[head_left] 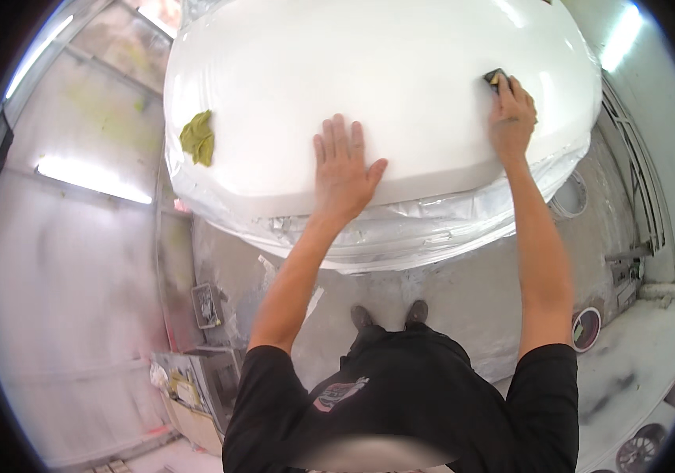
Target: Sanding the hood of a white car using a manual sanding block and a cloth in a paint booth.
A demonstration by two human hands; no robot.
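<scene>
A large white car hood [416, 87] spreads out in front of me, with clear plastic sheeting [400, 236] wrapped below its near edge. My left hand [344, 175] lies flat on the near middle of the hood, fingers stretched forward and thumb out to the right. Farther right and forward, my right hand [513, 126] is closed on a small dark block [496, 78] with a yellow patch, held at the hood's surface. The fingers partly cover the block, and its underside is hidden. A crumpled olive-green cloth [198, 139] rests on the hood's left side, apart from both hands.
A cluttered cart [210, 378] stands at the lower left beside a grey bin [207, 306]. Round rings or rims lie on the floor at the right, one of them reddish inside [586, 329]. Metal bars [637, 169] run along the right wall. Bright tube lights [94, 179] hang on the walls.
</scene>
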